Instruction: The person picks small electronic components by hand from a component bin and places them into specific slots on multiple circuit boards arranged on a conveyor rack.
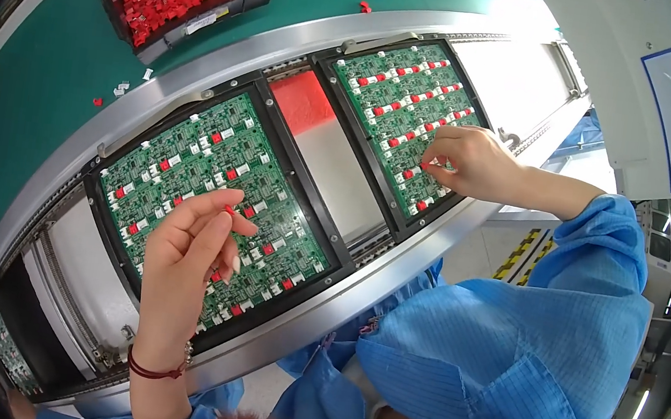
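Note:
My left hand [189, 242] hovers over the nearer-left green circuit board [279, 194], its fingers curled and pinching a small red plastic connector [228, 210] between thumb and forefinger. Whatever lies deeper in that palm is hidden. Over on the right, my right hand [471, 161] is closed at the lower right part of a second circuit board [367, 88]. A red connector [424, 167] shows at its fingertips, right at the board; whether it is seated there I cannot tell. Both boards sit in black frames and carry rows of white and red connectors, with more red ones on the right board.
A black bin [199, 21] heaped with red connectors stands on the green surface [37, 114] at the far left. Loose red and white pieces [122, 89] lie near it. Metal conveyor rails [323, 308] run along both sides of the frames. Another board [5, 341] is at the lower left.

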`<state>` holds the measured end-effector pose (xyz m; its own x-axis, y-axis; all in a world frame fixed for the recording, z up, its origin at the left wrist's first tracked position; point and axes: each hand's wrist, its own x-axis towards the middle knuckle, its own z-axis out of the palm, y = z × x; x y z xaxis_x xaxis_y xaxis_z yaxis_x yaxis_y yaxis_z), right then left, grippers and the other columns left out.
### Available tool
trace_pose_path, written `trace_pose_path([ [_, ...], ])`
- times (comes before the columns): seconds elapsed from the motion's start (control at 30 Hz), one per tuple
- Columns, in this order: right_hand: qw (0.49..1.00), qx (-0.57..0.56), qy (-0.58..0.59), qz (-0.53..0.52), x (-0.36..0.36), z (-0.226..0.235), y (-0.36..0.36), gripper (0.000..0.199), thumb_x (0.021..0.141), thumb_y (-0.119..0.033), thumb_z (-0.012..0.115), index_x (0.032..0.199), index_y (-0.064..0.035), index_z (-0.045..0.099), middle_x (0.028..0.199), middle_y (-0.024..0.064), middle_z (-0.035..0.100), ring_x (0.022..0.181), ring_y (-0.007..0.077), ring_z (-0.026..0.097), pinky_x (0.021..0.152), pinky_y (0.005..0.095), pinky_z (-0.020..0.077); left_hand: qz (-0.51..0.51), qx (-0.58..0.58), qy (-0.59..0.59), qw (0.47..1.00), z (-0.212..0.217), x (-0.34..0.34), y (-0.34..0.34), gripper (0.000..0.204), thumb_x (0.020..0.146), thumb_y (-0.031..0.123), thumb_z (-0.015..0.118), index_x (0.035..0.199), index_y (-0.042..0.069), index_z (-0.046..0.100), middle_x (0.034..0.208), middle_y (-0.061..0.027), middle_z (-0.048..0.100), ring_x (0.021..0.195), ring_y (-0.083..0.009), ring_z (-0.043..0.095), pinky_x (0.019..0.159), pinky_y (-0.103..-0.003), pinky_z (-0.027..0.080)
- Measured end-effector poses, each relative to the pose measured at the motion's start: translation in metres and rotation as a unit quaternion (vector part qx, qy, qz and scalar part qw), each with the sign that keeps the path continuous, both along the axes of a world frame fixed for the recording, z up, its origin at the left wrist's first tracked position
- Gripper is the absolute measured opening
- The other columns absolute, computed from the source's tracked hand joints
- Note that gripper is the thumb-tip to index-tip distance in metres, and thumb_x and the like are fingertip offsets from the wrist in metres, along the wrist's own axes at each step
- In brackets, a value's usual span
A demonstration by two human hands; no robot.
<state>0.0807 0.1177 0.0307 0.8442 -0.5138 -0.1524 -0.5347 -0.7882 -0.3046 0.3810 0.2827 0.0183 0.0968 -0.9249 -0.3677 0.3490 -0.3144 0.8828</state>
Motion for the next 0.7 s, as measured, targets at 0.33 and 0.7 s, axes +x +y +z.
trace_pose_path([
  [0.33,0.999,-0.016,0.043,-0.002,0.003,0.002,0.004,0.006,0.071,-0.007,0.064,0.076,-0.0045,0.062,0.073,0.0063,0.056,0.066,0.0211,0.057,0.062,0.0334,0.0473,-0.007,0.005,0.008,1.000,0.000,0.007,0.001,0.016,0.085,0.008,0.056,0.100,0.001,0.055,0.085,-0.0103,0.064,0.057,-0.0052,0.050,0.049,-0.017,0.038],
  [0.7,0.991,-0.079,0.041,0.099,0.032,0.026,0.007,0.033,0.072,-0.010,0.065,0.104,-0.0096,0.060,0.081,0.0069,0.056,0.070,0.0238,0.055,0.066,0.0352,0.0457,-0.030,0.024,0.000,0.999,0.000,0.010,0.005,0.019,0.087,0.010,0.055,0.100,0.000,0.063,0.074,-0.0015,0.058,0.054,-0.0027,0.043,0.047,-0.017,0.034],
])
